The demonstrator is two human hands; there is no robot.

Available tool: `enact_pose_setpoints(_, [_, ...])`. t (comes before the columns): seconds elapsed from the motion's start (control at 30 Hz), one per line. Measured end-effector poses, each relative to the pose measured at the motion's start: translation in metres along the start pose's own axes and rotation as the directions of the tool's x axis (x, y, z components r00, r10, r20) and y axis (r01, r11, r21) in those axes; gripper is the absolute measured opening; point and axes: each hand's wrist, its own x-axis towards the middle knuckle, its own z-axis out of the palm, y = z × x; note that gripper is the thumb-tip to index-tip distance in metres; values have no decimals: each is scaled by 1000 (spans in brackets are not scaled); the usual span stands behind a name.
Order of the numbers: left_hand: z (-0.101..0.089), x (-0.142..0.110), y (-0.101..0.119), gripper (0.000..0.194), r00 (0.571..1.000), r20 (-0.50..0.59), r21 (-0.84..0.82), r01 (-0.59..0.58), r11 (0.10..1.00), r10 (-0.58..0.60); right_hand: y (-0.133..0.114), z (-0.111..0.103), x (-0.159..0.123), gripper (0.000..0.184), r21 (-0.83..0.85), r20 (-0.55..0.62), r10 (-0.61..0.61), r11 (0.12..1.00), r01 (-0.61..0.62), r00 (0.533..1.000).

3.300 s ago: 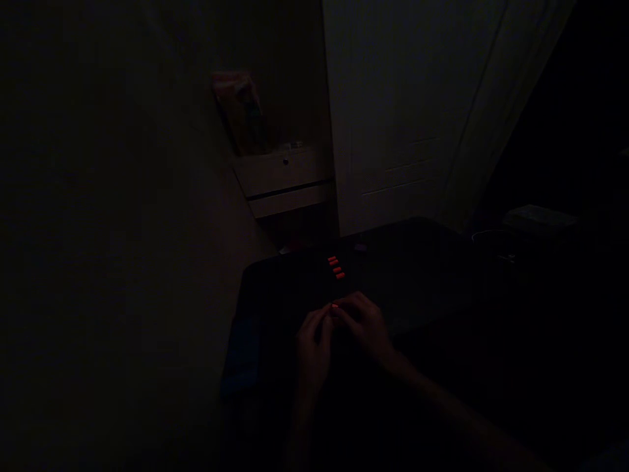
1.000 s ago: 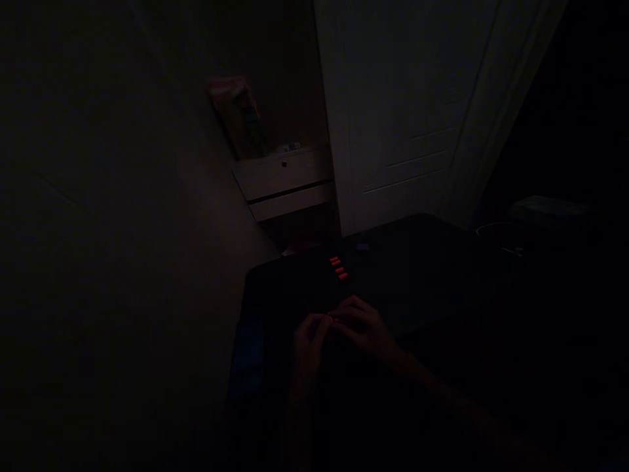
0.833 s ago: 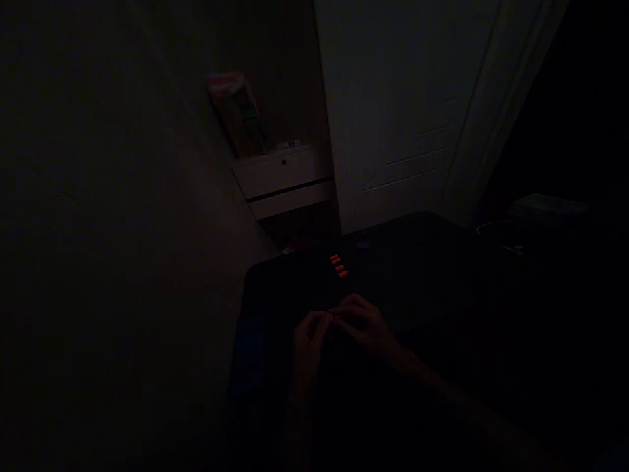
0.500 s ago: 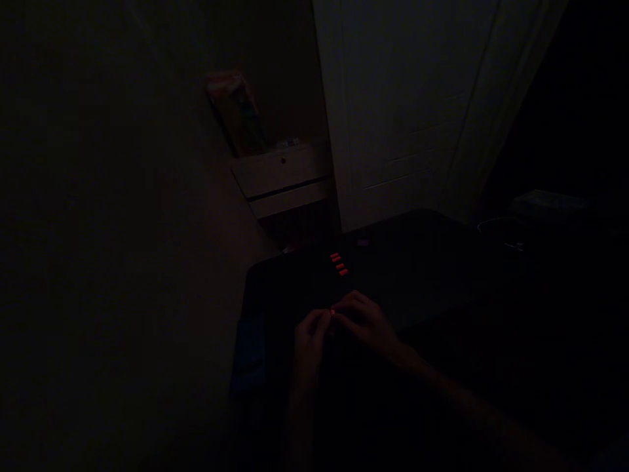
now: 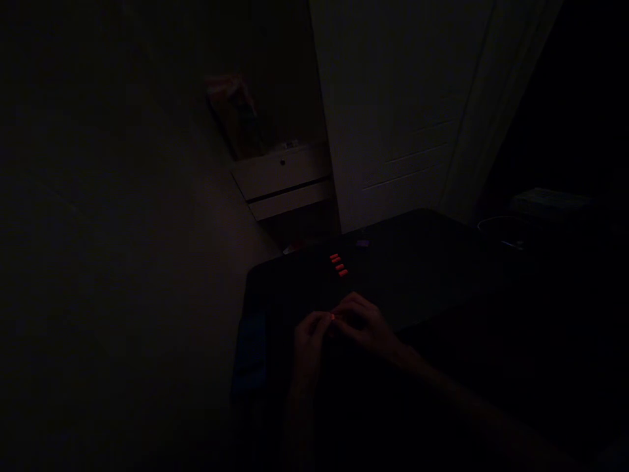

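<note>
The scene is very dark. My left hand (image 5: 309,334) and my right hand (image 5: 363,319) meet over the dark table (image 5: 407,262), fingertips pinched together. Between them shows a small bright orange-red piece (image 5: 333,317); most of it is hidden by the fingers, so its kind is unclear. Beyond the hands, several short orange-red cylinders (image 5: 339,267) lie in a row on the table, roughly parallel to each other. A small purple object (image 5: 362,243) rests farther back, near the table's far edge.
A blue flat object (image 5: 250,354) is at the table's left side. Behind stand a pale drawer unit (image 5: 289,172) with a box-like packet (image 5: 236,115) on top and a white door or panel (image 5: 393,118). A pale cable (image 5: 494,219) curves at the right.
Both hands stay together around the small orange-red piece, which sits slightly lower, with less of it showing. The row of cylinders has not moved. The picture is somewhat darker.
</note>
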Motion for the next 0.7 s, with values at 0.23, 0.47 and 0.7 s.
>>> enact_pose_setpoints(0.23, [0,0,2,20,999,12,-27,31,999,-31,0,2,0,10,-17,-3,-17,1000,16,1000])
enact_pose_setpoints(0.47, [-2,0,8,20,998,44,-42,51,998,-49,1,3,-2,10,-22,-6,-25,999,25,1000])
enact_pose_setpoints(0.7, [-4,3,11,21,987,107,-119,136,983,-124,5,3,-6,7,-21,10,-38,999,39,999])
